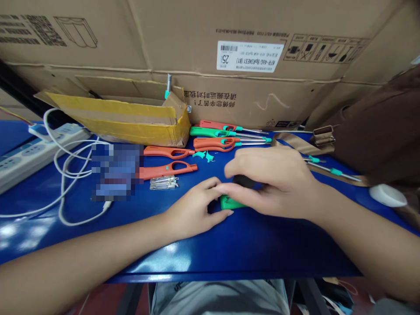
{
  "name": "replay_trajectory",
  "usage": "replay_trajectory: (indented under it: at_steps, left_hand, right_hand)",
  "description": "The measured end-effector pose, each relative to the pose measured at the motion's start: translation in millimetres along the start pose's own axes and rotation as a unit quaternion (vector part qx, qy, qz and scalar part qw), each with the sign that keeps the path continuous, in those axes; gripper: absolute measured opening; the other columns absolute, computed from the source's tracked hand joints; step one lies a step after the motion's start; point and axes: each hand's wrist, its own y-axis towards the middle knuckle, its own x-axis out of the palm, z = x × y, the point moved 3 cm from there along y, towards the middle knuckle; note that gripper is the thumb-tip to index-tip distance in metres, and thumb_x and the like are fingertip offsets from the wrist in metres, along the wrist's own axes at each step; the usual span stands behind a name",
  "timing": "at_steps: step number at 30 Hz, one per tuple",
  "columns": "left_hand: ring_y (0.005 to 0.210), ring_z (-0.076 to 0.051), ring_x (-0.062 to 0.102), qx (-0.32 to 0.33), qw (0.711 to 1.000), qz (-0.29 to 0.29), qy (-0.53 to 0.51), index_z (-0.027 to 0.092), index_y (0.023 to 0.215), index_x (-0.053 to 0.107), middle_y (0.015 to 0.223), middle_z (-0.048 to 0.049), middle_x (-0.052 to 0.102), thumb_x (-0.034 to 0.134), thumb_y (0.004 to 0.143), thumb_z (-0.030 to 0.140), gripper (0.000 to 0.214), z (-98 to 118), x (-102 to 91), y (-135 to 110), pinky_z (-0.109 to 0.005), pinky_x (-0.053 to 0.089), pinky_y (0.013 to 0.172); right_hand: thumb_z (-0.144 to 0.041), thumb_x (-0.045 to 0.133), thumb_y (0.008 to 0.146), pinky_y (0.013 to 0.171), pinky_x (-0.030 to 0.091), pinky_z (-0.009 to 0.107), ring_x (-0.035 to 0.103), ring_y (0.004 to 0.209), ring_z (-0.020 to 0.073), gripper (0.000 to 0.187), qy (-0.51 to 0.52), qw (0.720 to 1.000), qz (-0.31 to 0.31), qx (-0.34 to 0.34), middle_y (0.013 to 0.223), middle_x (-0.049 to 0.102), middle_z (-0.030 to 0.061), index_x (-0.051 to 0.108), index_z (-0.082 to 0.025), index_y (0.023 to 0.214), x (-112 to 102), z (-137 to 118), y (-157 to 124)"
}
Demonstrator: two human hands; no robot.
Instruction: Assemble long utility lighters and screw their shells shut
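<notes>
The left fingers (215,186) are curled and pinch the near left end of a green piece (229,203) that lies on the blue desk (262,249), with the thumb tip at its lower edge. The right fingers (234,168) bend down over a black part (243,180) sitting just above the green piece and close on it. The right thumb touches the left fingertips.

The left hand (193,210) rests palm down with its forearm flat on the desk, coming in from the lower left. The right hand (278,183) arches over the work, wrist raised, with its forearm coming in from the lower right.

Just beyond the hands lie two orange handle shells (167,169), small teal bits (204,155) and a heap of orange and green lighters (226,136). A taped cardboard box (121,120) lies behind them. A power strip (29,153) and a white cable (70,175) lie to the left.
</notes>
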Motion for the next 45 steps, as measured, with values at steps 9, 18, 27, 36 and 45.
replay_trajectory:
  at_steps: [9,18,27,36,45]
  left_hand:
    - [0.113,-0.025,0.065,0.033,0.999,-0.006,0.012,0.018,0.119,0.066,0.119,-0.0088,0.067,0.066,0.094,0.025,0.026,2.8,-0.3,0.5,-0.04,0.055,0.098]
    - [0.112,-0.025,0.064,0.023,1.0,-0.016,0.01,0.017,0.117,0.068,0.117,-0.0096,0.067,0.066,0.095,0.027,0.023,0.7,0.5,0.0,-0.041,0.053,0.101]
    - [0.112,-0.026,0.065,0.02,1.0,-0.003,0.007,0.019,0.115,0.069,0.118,-0.0093,0.068,0.068,0.094,0.03,0.023,0.6,-0.2,-0.2,-0.043,0.055,0.1]
    - [0.116,-0.027,0.063,0.02,1.0,-0.012,0.003,0.018,0.121,0.069,0.123,-0.011,0.066,0.068,0.095,0.029,0.028,0.4,-0.5,0.2,-0.043,0.053,0.104]
    - [0.109,-0.025,0.065,0.018,1.0,-0.012,0.008,0.017,0.11,0.069,0.113,-0.0087,0.068,0.066,0.096,0.03,0.019,0.3,0.7,0.1,-0.04,0.055,0.097]
  right_hand:
    - [-0.034,0.05,0.106,0.086,0.056,0.027,0.073,0.101,0.0172,0.023,0.022,0.998,-0.056,0.011,0.113,0.077,0.0039,0.064,-0.021,0.12,-2.1,-3.7,0.1]
    - [-0.029,0.047,0.106,0.088,0.056,0.028,0.072,0.107,0.018,0.03,0.004,0.997,-0.077,0.011,0.123,0.075,0.0057,0.061,-0.02,0.13,-4.6,-3.6,-0.5]
    - [-0.022,0.041,0.106,0.09,0.055,0.029,0.07,0.112,0.0178,0.035,0.009,0.996,-0.086,0.023,0.133,0.07,0.0058,0.055,-0.021,0.138,-4.5,-6.8,0.6]
    - [-0.022,0.036,0.106,0.096,0.055,0.034,0.068,0.119,0.0206,0.038,-0.011,0.999,-0.045,0.026,0.133,0.07,0.0099,0.056,-0.017,0.138,-0.5,-1.3,-0.8]
    - [-0.036,0.044,0.108,0.082,0.056,0.029,0.073,0.102,0.0198,0.03,-0.066,0.997,-0.028,-0.016,0.115,0.076,0.0065,0.065,-0.019,0.119,-1.0,-3.3,-2.5]
